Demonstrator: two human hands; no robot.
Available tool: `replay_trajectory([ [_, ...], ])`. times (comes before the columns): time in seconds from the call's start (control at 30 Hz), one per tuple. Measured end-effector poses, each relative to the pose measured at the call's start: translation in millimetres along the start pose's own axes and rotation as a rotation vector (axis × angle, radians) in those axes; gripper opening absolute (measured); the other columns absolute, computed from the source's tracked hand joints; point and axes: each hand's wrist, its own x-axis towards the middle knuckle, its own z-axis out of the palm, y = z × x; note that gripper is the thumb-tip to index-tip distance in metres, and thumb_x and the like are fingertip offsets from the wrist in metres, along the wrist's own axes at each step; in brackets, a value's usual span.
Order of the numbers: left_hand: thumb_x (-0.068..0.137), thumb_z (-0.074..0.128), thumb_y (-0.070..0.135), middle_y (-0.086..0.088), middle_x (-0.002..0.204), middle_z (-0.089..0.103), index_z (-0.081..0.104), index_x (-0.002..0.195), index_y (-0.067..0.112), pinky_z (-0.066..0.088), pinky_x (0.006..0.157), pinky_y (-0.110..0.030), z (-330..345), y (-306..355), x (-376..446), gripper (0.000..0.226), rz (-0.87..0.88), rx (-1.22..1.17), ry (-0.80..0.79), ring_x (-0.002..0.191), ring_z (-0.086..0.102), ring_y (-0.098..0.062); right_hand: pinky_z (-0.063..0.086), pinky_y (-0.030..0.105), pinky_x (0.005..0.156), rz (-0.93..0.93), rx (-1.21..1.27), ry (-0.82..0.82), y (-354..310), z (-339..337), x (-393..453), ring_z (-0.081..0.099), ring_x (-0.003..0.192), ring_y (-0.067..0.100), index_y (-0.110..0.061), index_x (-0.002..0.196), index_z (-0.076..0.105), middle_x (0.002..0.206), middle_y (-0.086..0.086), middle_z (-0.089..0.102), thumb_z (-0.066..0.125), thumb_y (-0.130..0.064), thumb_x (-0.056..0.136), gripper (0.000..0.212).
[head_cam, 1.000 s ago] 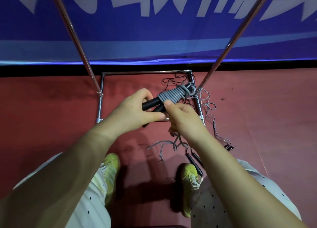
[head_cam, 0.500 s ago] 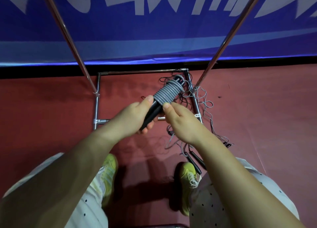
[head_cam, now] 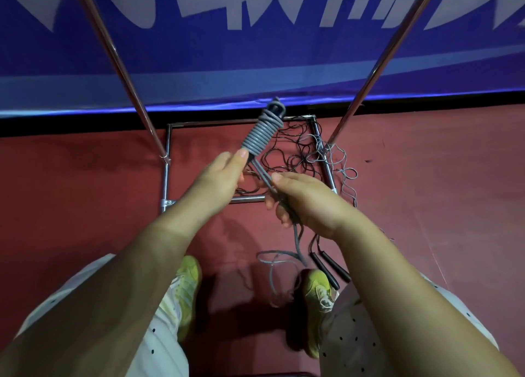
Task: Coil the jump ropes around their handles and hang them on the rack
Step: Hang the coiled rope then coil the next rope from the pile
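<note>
Floor: red mat (head_cam: 85,206), blue banner (head_cam: 255,64) at 12 o'clock.
Rack: chrome frame (head_cam: 166,160) standing on the mat.
Left hand (head_cam: 216,183): fingers gripping the black handles below the grey coil (head_cam: 262,132), tilted toward 1 o'clock.
Right hand (head_cam: 306,203): fingers curled round the grey rope's loose strands.
Spare ropes (head_cam: 298,155): tangled on the mat at 1 o'clock.

The left hand (head_cam: 218,177) grips the black handles (head_cam: 251,158) of a grey jump rope (head_cam: 262,131), whose cord is coiled tightly round them, the bundle tilted up and away. The right hand (head_cam: 301,199) pinches the loose grey strands just below the coil; the slack trails to the red floor (head_cam: 85,192). Tangled black ropes (head_cam: 295,152) lie inside the chrome rack base (head_cam: 167,149), beside yellow shoes (head_cam: 187,285).
</note>
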Motion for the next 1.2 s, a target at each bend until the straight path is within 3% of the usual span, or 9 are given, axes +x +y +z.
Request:
replay_trajectory([
  [0.1, 0.091, 0.049, 0.053, 0.004, 0.079, 0.054, 0.054, 0.087, 0.019, 0.042, 0.074, -0.036, 0.1, -3.9, 1.0, 0.034, 0.005, 0.195, -0.075, 0.077, 0.049, -0.017, 0.038, 0.022, 0.045, 0.006, 0.009, -0.008, 1.3, 0.0, 1.4, 0.041, 0.045, 0.009, -0.008, 0.105, 0.054, 0.066, 0.000, 0.055, 0.038, -0.025, 0.102, 0.024],
  [0.23, 0.068, 0.064, 0.054, 0.005, 0.083, 0.059, 0.056, 0.090, 0.021, 0.043, 0.073, -0.032, -1.1, -1.9, -0.6, 0.040, -0.007, 0.120, -0.110, 0.075, 0.052, -0.012, 0.028, 0.023, 0.044, -0.043, -0.017, -0.001, 3.8, 1.8, 1.3, 0.031, 0.045, 0.010, -0.011, 0.093, 0.054, 0.062, -0.001, 0.048, 0.039, -0.025, 0.103, 0.023],
  [0.57, 0.064, 0.084, 0.037, 0.009, 0.068, 0.058, 0.053, 0.078, 0.028, 0.043, 0.059, -0.026, -12.2, 8.1, -3.0, 0.035, 0.118, 0.216, -0.205, 0.055, 0.050, -0.003, 0.019, 0.026, 0.049, -0.102, -0.215, 0.298, 13.5, 2.4, 9.4, 0.025, 0.040, 0.005, -0.022, 0.058, 0.045, 0.042, -0.014, 0.032, 0.051, -0.047, 0.094, 0.044],
  [0.7, 0.067, 0.068, 0.036, -0.005, 0.079, 0.064, 0.054, 0.087, 0.019, 0.045, 0.068, -0.034, -16.4, 10.8, -9.6, 0.030, -0.017, -0.142, -0.379, 0.072, 0.058, -0.020, 0.022, 0.023, 0.051, -0.173, -0.197, 0.311, 7.9, 2.9, 6.0, 0.036, 0.036, 0.000, -0.022, 0.054, 0.057, 0.039, -0.016, 0.041, 0.049, -0.036, 0.098, 0.047],
  [0.83, 0.077, 0.048, 0.035, -0.013, 0.089, 0.071, 0.066, 0.100, 0.017, 0.048, 0.077, -0.041, -19.8, 16.1, -14.6, 0.034, -0.240, -0.455, -0.613, 0.069, 0.069, -0.029, 0.027, 0.014, 0.051, -0.280, -0.240, 0.246, 5.0, 2.8, 0.6, 0.040, 0.041, -0.003, -0.012, 0.068, 0.062, 0.041, -0.018, 0.045, 0.049, -0.028, 0.100, 0.038],
  [0.93, 0.078, 0.041, 0.045, -0.017, 0.086, 0.071, 0.075, 0.089, 0.017, 0.055, 0.071, -0.042, -21.9, 19.5, -17.6, 0.046, -0.337, -0.666, -0.812, 0.067, 0.069, -0.031, 0.034, 0.010, 0.054, -0.368, -0.270, 0.188, 1.6, 0.0, -2.1, 0.045, 0.048, -0.003, -0.005, 0.075, 0.062, 0.046, -0.017, 0.049, 0.049, -0.028, 0.098, 0.035],
  [1.03, 0.083, 0.032, 0.047, -0.010, 0.070, 0.062, 0.071, 0.074, 0.016, 0.051, 0.058, -0.032, -17.8, 21.9, -21.1, 0.051, -0.388, -0.739, -0.831, 0.055, 0.059, -0.022, 0.051, 0.038, 0.077, -0.394, -0.326, 0.196, 2.5, -3.1, -1.3, 0.064, 0.075, 0.022, -0.011, 0.085, 0.068, 0.073, -0.003, 0.067, 0.050, -0.046, 0.089, 0.040],
  [1.1, 0.085, 0.032, 0.051, -0.005, 0.065, 0.056, 0.070, 0.070, 0.020, 0.044, 0.054, -0.028, -14.0, 23.4, -21.1, 0.052, -0.368, -0.683, -0.808, 0.050, 0.050, -0.016, 0.050, 0.049, 0.083, -0.382, -0.414, 0.245, 3.6, -4.1, -1.2, 0.064, 0.088, 0.032, -0.006, 0.088, 0.068, 0.085, 0.013, 0.069, 0.047, -0.052, 0.087, 0.051],
  [1.2, 0.093, 0.031, 0.050, -0.004, 0.061, 0.051, 0.068, 0.078, 0.019, 0.035, 0.050, -0.027, -5.4, 23.2, -19.2, 0.051, -0.353, -0.574, -0.669, 0.047, 0.043, -0.015, 0.047, 0.047, 0.076, -0.321, -0.585, 0.320, 3.5, -3.9, -1.2, 0.054, 0.070, 0.025, -0.001, 0.083, 0.061, 0.071, 0.010, 0.058, 0.042, -0.050, 0.096, 0.053],
])
